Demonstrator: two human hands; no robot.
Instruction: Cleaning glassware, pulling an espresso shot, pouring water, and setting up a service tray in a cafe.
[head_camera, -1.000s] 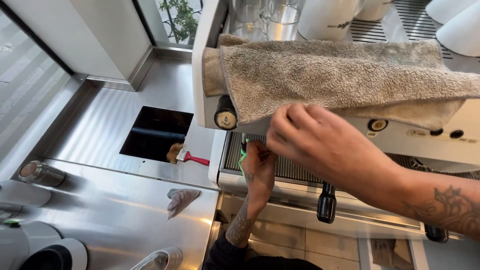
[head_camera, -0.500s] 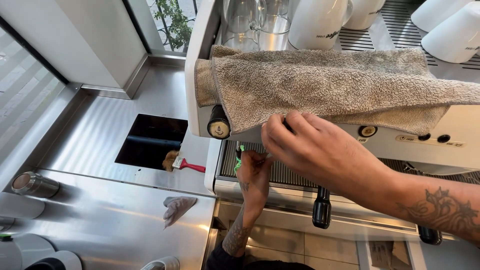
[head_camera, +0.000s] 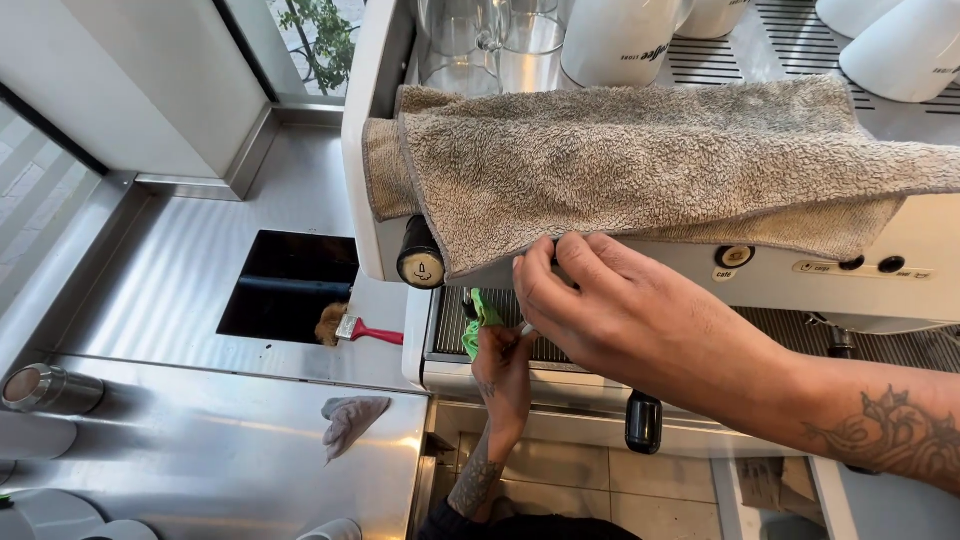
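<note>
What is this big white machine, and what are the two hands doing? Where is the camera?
The camera sits on the person's head and looks down, so you see that person's own two hands. The white box is a coffee machine. Cups and glasses stand on its top, and a grey towel lies draped over its front edge. The right hand reaches across, its fingers at the towel's lower edge. The left hand is lower, by the metal grate, and holds a green cloth. To the left lies a steel counter with a square dark hole. A small brush with a red handle lies beside the hole, and a crumpled grey rag on the counter.
</note>
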